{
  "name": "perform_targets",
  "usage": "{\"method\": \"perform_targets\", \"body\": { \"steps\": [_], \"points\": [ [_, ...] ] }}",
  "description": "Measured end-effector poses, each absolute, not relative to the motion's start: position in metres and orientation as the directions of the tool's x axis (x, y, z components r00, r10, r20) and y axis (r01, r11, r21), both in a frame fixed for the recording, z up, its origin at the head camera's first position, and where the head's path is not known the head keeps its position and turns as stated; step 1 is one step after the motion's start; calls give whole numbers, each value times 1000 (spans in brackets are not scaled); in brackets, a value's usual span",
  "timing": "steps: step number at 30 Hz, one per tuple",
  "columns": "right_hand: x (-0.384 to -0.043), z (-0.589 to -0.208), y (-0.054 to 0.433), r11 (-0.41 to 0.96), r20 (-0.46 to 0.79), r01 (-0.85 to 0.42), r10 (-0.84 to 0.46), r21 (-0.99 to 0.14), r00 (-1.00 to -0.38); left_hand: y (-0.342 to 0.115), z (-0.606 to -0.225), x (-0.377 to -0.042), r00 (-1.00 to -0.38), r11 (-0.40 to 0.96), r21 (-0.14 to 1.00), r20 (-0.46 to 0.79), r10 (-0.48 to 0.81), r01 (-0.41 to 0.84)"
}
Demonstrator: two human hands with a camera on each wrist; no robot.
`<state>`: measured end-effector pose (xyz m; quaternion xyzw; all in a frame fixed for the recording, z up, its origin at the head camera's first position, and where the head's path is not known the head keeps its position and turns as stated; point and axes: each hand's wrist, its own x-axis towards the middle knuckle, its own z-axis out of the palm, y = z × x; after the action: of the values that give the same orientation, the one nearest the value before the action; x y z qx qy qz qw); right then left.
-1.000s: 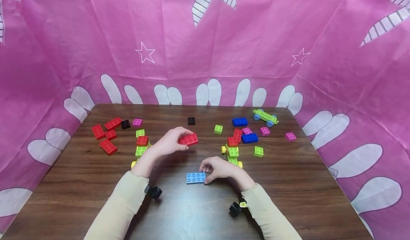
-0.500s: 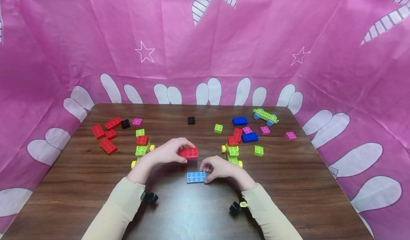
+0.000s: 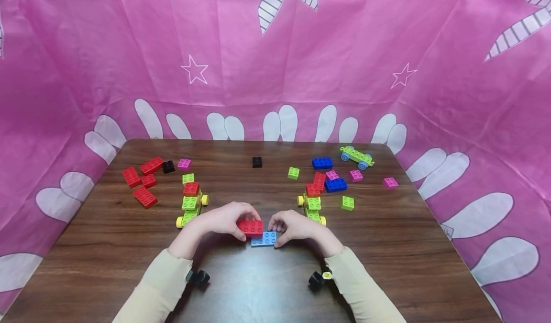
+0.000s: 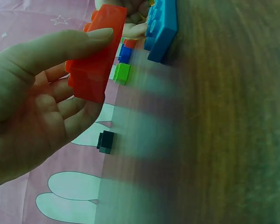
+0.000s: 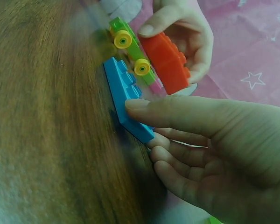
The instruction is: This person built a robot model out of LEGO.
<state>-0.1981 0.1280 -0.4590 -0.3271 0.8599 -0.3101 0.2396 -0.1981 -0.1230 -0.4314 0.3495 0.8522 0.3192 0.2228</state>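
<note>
My left hand (image 3: 229,219) grips a red eight-stud toy brick (image 3: 251,227) between thumb and fingers. In the head view this brick overlaps the left end of a light blue brick (image 3: 269,238), and the right wrist view shows a gap between the two. The blue brick (image 5: 119,95) lies on the table, studs up. Its right end is pinched by my right hand (image 3: 297,227), thumb on the near side and fingers at the far side. In the left wrist view, the thumb presses along one side of the red brick (image 4: 95,58).
Yellow-wheeled cars with green and red bricks stand left (image 3: 190,203) and right (image 3: 313,203) of the hands. A green car base (image 3: 357,157) with blue wheels sits at the back right. Loose red bricks (image 3: 145,196) lie left, blue bricks (image 3: 336,185) right, a black brick (image 3: 257,162) behind.
My left hand has brought the red brick nearer to me and down, from behind the blue brick to over its left end. The right hand and blue brick have stayed in place.
</note>
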Motion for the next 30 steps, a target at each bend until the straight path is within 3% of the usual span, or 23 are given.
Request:
{"method": "perform_targets", "body": {
  "steps": [13,30],
  "points": [
    [-196,-458,126,582,-170,-433,-710,-688,-684,-120,-441,-192,-632,530,701,-145,761,477],
    [-189,-454,114,539,-65,-523,-735,-660,-675,-117,-445,-188,-652,550,667,-124,748,504]
  ]
}}
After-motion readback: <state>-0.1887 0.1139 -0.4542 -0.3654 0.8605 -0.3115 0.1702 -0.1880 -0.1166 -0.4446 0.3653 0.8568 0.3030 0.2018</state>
